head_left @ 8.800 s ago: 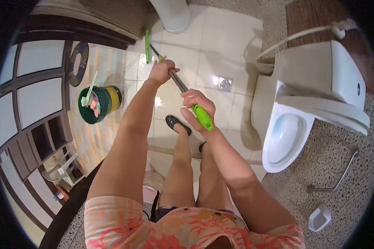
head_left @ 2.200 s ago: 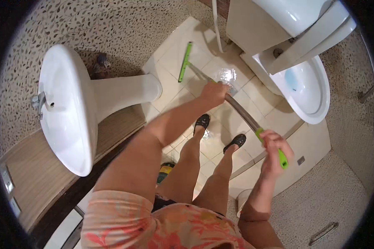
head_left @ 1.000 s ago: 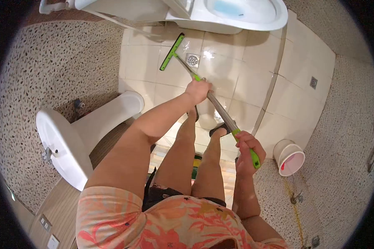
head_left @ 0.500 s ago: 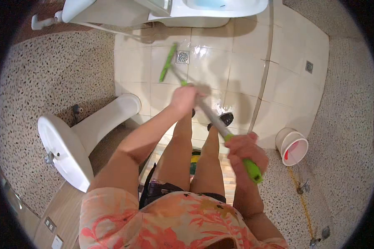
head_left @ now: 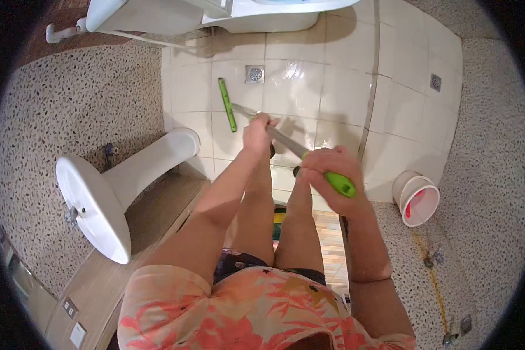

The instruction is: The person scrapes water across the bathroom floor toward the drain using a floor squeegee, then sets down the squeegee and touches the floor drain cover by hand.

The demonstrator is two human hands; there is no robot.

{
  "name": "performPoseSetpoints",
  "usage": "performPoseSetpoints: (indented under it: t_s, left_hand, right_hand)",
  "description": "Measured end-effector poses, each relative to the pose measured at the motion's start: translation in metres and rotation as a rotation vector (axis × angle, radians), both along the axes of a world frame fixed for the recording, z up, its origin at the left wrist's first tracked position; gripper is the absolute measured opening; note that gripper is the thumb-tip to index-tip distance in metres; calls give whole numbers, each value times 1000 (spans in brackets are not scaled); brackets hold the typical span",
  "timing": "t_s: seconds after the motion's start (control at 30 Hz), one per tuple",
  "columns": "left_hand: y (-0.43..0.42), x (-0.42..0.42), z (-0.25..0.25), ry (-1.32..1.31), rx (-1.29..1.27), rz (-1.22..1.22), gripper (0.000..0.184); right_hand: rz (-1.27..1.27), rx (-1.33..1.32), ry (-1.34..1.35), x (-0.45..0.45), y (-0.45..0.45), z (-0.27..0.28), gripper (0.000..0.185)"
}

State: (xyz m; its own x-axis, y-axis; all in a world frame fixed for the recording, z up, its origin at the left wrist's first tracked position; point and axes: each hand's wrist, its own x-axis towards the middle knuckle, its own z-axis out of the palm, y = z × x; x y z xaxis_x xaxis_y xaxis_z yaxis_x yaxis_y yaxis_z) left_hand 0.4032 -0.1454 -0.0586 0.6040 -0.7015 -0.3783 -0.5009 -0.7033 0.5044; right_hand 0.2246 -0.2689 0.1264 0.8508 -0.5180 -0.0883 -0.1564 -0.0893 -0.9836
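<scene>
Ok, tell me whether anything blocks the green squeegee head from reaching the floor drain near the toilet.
Nothing visible does: only tile floor lies between the squeegee head and the floor drain. The toilet base stands beyond the drain and the sink pedestal off to the side, both clear of that path.

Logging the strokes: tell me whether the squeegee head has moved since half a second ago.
Yes: the squeegee head has shifted left and down in the view, farther from the nearer floor drain.

The room is a bathroom, evidenced by a toilet (head_left: 262, 23), a floor drain (head_left: 255, 74) near the toilet and a pedestal sink (head_left: 108, 198) apart from it.
</scene>
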Motion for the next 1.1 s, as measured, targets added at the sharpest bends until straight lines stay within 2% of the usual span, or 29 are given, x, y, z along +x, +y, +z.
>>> performPoseSetpoints:
  t_s: [0.07,0.33,0.4,0.47,0.5,0.57,0.6,0.63,0.67,0.7,0.73,0.8,0.83,0.87,0.93,0.97,1.0,1.1]
  left_hand:
    - [-22,-19,10,48,-13,-52,29]
    - [-59,-62,20,62,11,-183,27]
    - [-63,-60,32,-1,86,-401,22]
    - [-76,-28,24,-68,129,-525,17]
    - [-78,2,4,-98,132,-586,16]
    - [-80,77,-42,-198,165,-698,16]
    - [-87,95,-25,-263,199,-668,16]
    - [-85,116,-30,-285,201,-587,17]
    - [-84,138,-41,-307,207,-509,18]
    - [-76,160,-75,-302,213,-528,18]
    - [-61,180,-125,-174,152,-256,20]
    - [-58,172,-142,-44,103,8,22]
    - [-62,135,-117,-164,208,-181,25]
    - [-58,99,-99,-283,311,-366,28]
    - [-41,62,-101,-293,297,-475,33]
    - [-43,39,-80,-254,334,-474,32]
    - [-40,16,-57,-205,378,-475,32]
    - [-25,-6,-34,-160,372,-558,33]
  right_hand:
    - [-116,7,-18,-24,-5,2,12]
    - [-242,-45,-27,-80,-12,20,8]
    - [-243,-49,-31,-84,-13,22,9]
    - [-386,-108,-208,-67,-9,18,6]
    - [-373,-13,-59,-51,-12,21,6]
    - [-501,340,-166,-3,-5,-17,7]
    - [-439,338,-203,20,-5,-38,10]
    - [-379,338,-237,41,-7,-56,12]
    - [-382,325,-274,60,-8,-72,13]
    - [-385,315,-311,69,-7,-85,14]
    - [-403,321,-308,66,-2,-96,14]
    - [-534,207,-293,63,11,-107,15]
    - [-550,309,-272,46,19,-103,13]
    - [-561,304,-258,24,29,-103,11]
    - [-540,331,-166,-17,47,-88,8]
    - [-504,368,-85,-34,55,-77,9]
    - [-554,292,-126,-43,66,-69,11]
    - [-621,175,-135,-56,88,-43,14]
